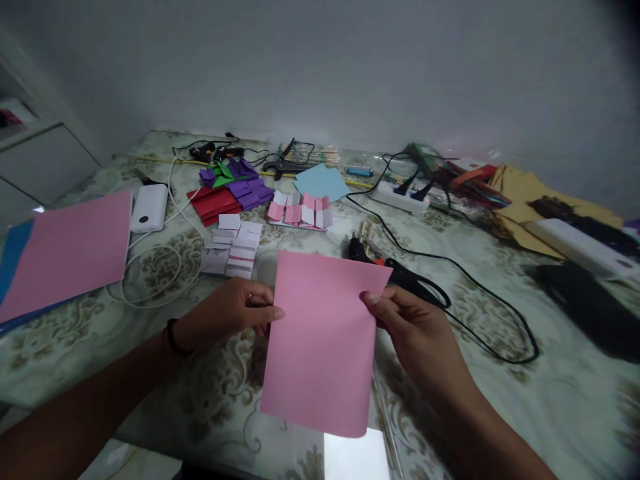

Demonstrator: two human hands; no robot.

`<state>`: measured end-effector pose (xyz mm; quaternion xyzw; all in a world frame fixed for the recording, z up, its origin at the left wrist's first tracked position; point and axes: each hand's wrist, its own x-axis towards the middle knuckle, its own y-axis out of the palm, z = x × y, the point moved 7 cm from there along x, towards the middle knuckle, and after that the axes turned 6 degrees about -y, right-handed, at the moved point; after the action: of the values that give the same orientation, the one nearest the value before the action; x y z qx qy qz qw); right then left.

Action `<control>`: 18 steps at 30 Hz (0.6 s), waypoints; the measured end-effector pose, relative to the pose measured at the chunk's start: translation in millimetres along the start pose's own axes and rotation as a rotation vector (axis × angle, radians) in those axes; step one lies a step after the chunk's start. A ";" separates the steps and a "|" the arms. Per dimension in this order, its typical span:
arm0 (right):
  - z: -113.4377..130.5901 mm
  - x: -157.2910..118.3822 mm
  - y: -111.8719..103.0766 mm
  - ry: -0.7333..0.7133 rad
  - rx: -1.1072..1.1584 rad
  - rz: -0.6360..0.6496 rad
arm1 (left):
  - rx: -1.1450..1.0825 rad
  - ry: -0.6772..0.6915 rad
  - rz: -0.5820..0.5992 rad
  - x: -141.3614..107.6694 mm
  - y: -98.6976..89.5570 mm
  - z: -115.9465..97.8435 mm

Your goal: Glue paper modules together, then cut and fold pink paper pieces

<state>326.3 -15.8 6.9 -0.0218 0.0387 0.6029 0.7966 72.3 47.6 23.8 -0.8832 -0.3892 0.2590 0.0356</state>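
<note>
A pink sheet of paper (323, 347) is held up above the table, its lower right corner curling a little. My left hand (245, 307) pinches its left edge between thumb and fingers. On the opposite edge, near the top, my right hand (413, 327) grips it with the thumb on the front face. Below the sheet a white piece of paper (356, 457) lies at the table's front edge, partly covered. Just behind the sheet sits a glue gun (357, 249) with a black cable, and folded white paper pieces (233, 247) lie near my left hand.
At left lie a stack of pink sheets (70, 247) and a white power bank (150, 208). Folded red paper (215, 203), purple paper (250, 192) and a light blue sheet (321, 182) sit behind. A power strip (400, 197), yellow paper (520, 200) and black phone (590, 307) are at right.
</note>
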 end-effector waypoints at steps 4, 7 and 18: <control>-4.7 3.4 -8.1 -0.024 0.050 -0.046 | -0.089 -0.033 0.060 0.8 5.5 8.2; -7.4 5.2 -12.2 -0.031 0.067 -0.073 | -0.138 -0.035 0.074 1.8 7.1 13.8; -5.9 4.0 -8.8 0.010 0.016 0.014 | -0.112 -0.008 0.030 0.2 3.0 13.8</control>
<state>335.6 -14.8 0.6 -0.0184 0.0477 0.6081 0.7922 67.8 43.8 11.0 -0.8885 -0.3901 0.2411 -0.0192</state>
